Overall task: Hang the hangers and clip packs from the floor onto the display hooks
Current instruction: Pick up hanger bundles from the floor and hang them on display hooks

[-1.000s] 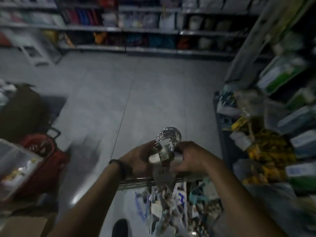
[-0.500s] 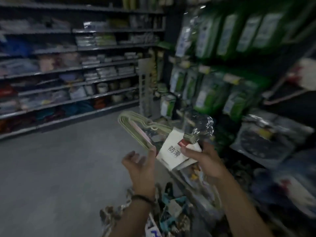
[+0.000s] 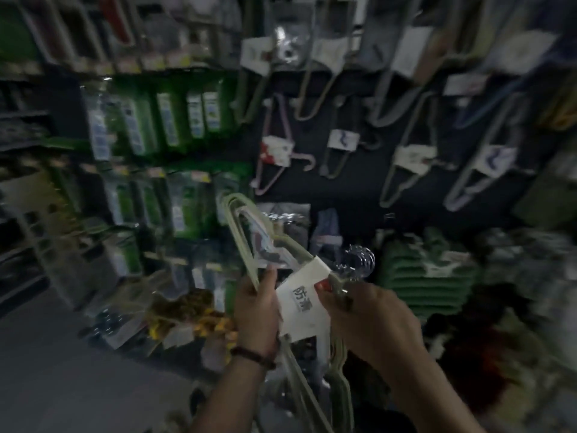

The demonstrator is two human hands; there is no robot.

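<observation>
Hanger bundle [image 3: 259, 242], pale green and banded by a white label card [image 3: 304, 304], is held tilted in mid-air before the display wall [image 3: 359, 189]. The left hand [image 3: 256, 310] is closed on the bundle's upper arm beside the card. The right hand [image 3: 371, 317] is clamped at the neck, with the clear hooks [image 3: 356, 264] projecting just above that grip.

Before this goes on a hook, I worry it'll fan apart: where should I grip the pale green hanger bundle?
Take the hanger bundle, I'd say, at its neck below the clear hooks, from the right, where the right hand pinches it: the white sleeve binds the hangers and the hooks are free. The left hand steadies the arms.
</observation>
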